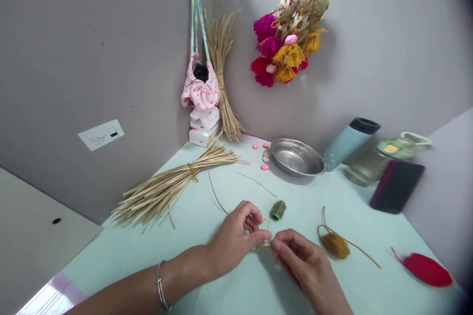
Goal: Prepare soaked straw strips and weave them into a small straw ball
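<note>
My left hand [236, 236] and my right hand [305, 263] meet over the tabletop, fingertips nearly touching. A short piece of pale straw strip [263, 244] spans the gap, pinched by both hands. Something red [293, 275] shows under my right hand; what it is stays mostly hidden. Just beyond the fingers lies a small green cylinder-shaped object [278, 210]. To the right is a mustard yarn tassel [335, 245] with long cords, and farther right a red yarn tassel [426, 269].
A tied straw bundle [173, 182] lies at left; another straw bundle [223, 78] leans in the corner beside a pink bag [201, 91]. At the back stand a steel bowl [297, 157], a blue tumbler [349, 145], a green bottle [377, 160] and a phone [397, 187]. A woven tasselled ornament [299, 10] hangs above.
</note>
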Tool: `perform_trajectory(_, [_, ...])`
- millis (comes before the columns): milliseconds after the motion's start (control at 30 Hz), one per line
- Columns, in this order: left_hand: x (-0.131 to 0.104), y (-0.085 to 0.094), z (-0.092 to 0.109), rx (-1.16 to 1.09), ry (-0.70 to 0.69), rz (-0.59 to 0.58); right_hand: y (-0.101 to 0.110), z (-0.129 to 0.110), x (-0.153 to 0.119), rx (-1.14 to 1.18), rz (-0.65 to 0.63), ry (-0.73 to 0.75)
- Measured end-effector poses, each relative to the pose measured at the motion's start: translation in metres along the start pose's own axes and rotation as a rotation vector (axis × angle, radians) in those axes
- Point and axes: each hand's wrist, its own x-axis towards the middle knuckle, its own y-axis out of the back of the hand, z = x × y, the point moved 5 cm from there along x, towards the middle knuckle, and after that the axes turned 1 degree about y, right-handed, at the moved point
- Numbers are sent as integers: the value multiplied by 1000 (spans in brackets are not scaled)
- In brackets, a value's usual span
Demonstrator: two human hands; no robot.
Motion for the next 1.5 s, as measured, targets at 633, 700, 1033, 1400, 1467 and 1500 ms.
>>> perform_trajectory(633, [-1, -22, -12, -378, 209, -195, -8, -17, -10, 392, 15, -84])
perform_trajectory(700, [-1, -22, -12, -372, 208, -187, -9, -18, -10, 374, 3, -96])
perform_trajectory(1033, [-3, -14, -2, -255, 23, -133, -3, -7, -7, 459, -155, -223])
perform_trajectory(1400, [-7, -11, 2, -134, 16, -166, 5, -11, -5, 310, -28, -58])
perform_trajectory(1467, [-7, -12, -2, -151, 88, -156, 7, -14, -6, 176, 19, 28])
perform_trajectory(1500, [-7, -13, -4, -151, 103, -152, 7, -16, -7, 102, 44, 77])
